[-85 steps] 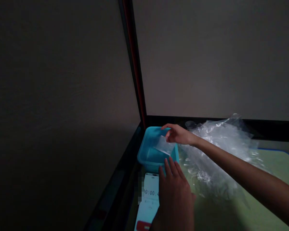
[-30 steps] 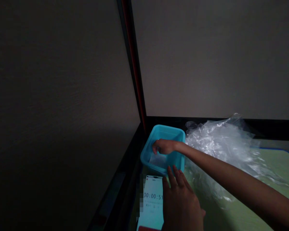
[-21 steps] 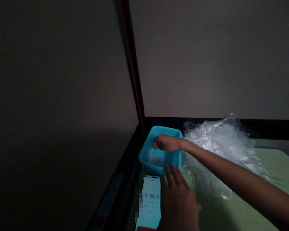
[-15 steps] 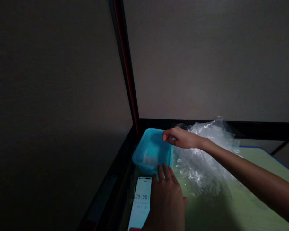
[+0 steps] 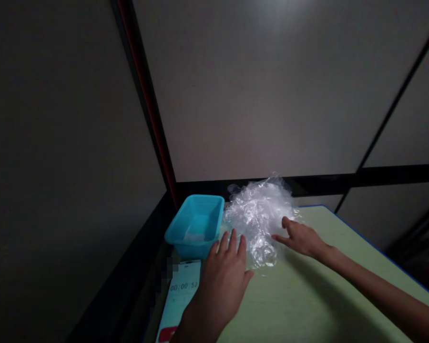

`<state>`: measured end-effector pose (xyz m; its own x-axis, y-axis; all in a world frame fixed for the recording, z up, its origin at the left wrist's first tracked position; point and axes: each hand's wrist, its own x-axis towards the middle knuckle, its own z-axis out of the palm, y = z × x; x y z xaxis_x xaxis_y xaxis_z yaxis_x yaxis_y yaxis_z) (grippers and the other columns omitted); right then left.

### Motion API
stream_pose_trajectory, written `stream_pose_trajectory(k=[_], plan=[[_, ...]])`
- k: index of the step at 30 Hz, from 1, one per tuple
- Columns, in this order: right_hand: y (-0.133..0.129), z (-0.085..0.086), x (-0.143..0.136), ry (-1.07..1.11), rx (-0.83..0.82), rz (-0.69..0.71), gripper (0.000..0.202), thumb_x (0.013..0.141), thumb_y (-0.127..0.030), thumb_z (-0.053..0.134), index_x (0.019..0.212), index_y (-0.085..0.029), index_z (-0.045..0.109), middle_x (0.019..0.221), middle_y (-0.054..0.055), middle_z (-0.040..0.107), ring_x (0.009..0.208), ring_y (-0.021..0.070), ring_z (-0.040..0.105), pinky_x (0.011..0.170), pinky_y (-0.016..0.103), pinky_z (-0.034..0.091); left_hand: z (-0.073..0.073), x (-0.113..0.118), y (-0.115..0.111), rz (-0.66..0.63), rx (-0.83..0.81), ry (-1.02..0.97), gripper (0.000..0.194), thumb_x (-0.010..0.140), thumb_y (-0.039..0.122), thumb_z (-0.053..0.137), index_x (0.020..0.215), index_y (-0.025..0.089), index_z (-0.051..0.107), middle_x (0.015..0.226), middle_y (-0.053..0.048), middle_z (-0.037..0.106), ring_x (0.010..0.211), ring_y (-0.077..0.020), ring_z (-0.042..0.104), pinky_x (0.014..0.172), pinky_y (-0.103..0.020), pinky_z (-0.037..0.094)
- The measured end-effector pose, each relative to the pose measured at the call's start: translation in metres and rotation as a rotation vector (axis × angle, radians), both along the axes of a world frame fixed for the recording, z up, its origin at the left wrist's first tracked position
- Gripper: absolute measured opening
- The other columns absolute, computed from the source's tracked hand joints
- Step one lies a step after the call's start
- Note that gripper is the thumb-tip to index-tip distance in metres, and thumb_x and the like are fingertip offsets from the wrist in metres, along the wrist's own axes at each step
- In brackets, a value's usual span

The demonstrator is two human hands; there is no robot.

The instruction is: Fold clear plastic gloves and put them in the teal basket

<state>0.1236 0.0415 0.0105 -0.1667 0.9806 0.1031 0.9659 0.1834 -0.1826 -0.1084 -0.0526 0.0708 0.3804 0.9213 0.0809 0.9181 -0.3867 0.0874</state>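
A heap of clear plastic bags (image 5: 257, 214) lies on the pale green table (image 5: 271, 305). My right hand (image 5: 300, 237) hovers at the heap's right side, thumb and fingers apart, holding nothing. In front of the blue plastic basin (image 5: 196, 247), my left hand (image 5: 227, 271) is open, fingers spread, close to the basin's near right corner; whether it touches the basin I cannot tell. Inside the basin, a small pale flat piece (image 5: 194, 237) rests on the bottom.
A phone (image 5: 182, 286) showing a running timer lies left of my left hand, partly covered by it. Grey wall panels (image 5: 264, 95) with dark trim rise behind and to the left of the table. The table's blue edge (image 5: 372, 247) runs along the right.
My right hand has left its place over the basin's right rim and moved right to the plastic bags, its fingers opening. My view has turned to the right.
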Motion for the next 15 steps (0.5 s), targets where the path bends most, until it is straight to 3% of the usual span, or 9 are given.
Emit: stream_pose_trajectory(k=[3, 7, 9, 11, 13, 15], plan=[[-0.003, -0.006, -0.001, 0.009, -0.02, -0.026, 0.015, 0.077, -0.027, 0.048, 0.074, -0.015, 0.056, 0.078, 0.011, 0.063, 0.071, 0.0226, 0.057, 0.056, 0.027, 0.032, -0.018, 0.021, -0.007, -0.194, -0.046, -0.185, 0.048, 0.078, 0.025, 0.054, 0.125, 0.015, 0.044, 0.135, -0.013, 0.037, 0.123, -0.0277, 0.033, 0.1, -0.041, 0.026], [-0.002, 0.007, 0.001, 0.094, -0.01, -0.02, 0.016, 0.077, -0.017, 0.042, 0.072, -0.015, 0.057, 0.072, 0.005, 0.062, 0.068, 0.016, 0.056, 0.056, 0.023, 0.033, -0.056, 0.049, -0.003, -0.337, -0.253, -0.671, 0.03, 0.074, 0.021, 0.055, 0.103, 0.019, 0.059, 0.117, -0.006, 0.055, 0.107, -0.0222, 0.049, 0.094, -0.033, 0.033], [-0.007, 0.014, 0.002, 0.136, 0.003, -0.021, 0.02, 0.08, -0.019, 0.038, 0.074, -0.015, 0.057, 0.071, 0.004, 0.061, 0.067, 0.0144, 0.055, 0.057, 0.022, 0.035, -0.077, 0.062, 0.004, -0.262, -0.362, -1.07, 0.018, 0.066, 0.013, 0.057, 0.082, 0.017, 0.063, 0.096, -0.004, 0.063, 0.093, -0.02, 0.055, 0.086, -0.028, 0.038], [-0.015, 0.015, 0.0, 0.159, 0.02, -0.045, 0.024, 0.083, -0.028, 0.038, 0.076, -0.014, 0.057, 0.072, 0.005, 0.061, 0.067, 0.0157, 0.056, 0.058, 0.023, 0.036, -0.096, 0.072, 0.01, -0.172, -0.364, -1.183, 0.01, 0.071, 0.015, 0.05, 0.072, 0.016, 0.059, 0.078, -0.004, 0.063, 0.079, -0.0188, 0.057, 0.072, -0.027, 0.043], [-0.022, 0.011, -0.005, 0.169, 0.037, -0.076, 0.026, 0.081, -0.036, 0.043, 0.078, -0.014, 0.057, 0.079, 0.008, 0.061, 0.072, 0.0194, 0.056, 0.061, 0.026, 0.037, -0.109, 0.077, 0.013, -0.107, -0.354, -1.279, 0.009, 0.072, 0.017, 0.048, 0.067, 0.016, 0.056, 0.072, -0.003, 0.061, 0.074, -0.0181, 0.057, 0.069, -0.027, 0.043], [-0.024, 0.006, -0.012, 0.193, 0.049, -0.089, 0.021, 0.075, -0.033, 0.052, 0.079, -0.014, 0.057, 0.088, 0.012, 0.06, 0.081, 0.0235, 0.056, 0.067, 0.029, 0.038, -0.116, 0.077, 0.015, -0.076, -0.357, -1.362, 0.009, 0.072, 0.021, 0.05, 0.065, 0.016, 0.054, 0.066, -0.002, 0.059, 0.069, -0.0175, 0.056, 0.067, -0.027, 0.043]])
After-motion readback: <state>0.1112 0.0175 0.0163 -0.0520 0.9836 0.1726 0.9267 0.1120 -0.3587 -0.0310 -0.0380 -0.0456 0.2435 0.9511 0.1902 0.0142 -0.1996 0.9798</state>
